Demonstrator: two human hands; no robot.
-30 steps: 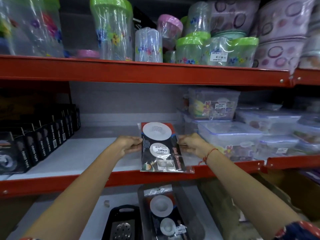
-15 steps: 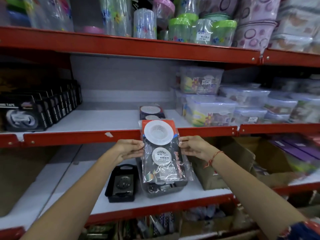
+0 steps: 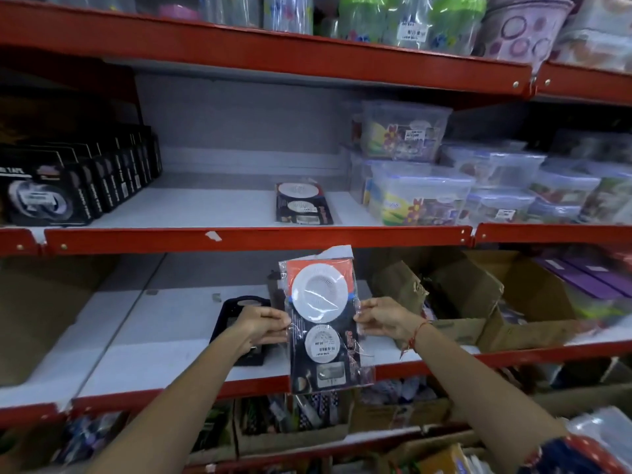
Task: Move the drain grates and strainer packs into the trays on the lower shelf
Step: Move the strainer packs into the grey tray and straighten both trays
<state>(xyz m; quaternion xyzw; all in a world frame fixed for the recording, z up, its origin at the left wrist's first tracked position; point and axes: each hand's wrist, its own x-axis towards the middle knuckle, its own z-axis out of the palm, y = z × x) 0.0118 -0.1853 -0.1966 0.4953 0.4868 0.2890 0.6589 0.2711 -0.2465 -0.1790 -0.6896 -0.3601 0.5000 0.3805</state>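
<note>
I hold a strainer pack (image 3: 323,323), a clear bag with two white round strainers on a black and red card, upright in front of the lower shelf. My left hand (image 3: 261,325) pinches its left edge and my right hand (image 3: 383,318) pinches its right edge. Another strainer pack (image 3: 302,203) lies flat on the middle shelf above. A black tray (image 3: 236,302) sits on the lower shelf, mostly hidden behind my left hand. Behind the held pack a dark tray edge (image 3: 273,285) shows; its contents are hidden.
Black tape boxes (image 3: 78,179) line the left of the middle shelf, and clear lidded containers (image 3: 444,186) fill its right. Cardboard boxes (image 3: 485,295) stand on the lower shelf at the right. The red shelf rail (image 3: 239,239) runs just above the held pack.
The pack has come down from the middle shelf to the level of the lower shelf, still held by both hands. The view has tilted down, showing the lower shelves.
</note>
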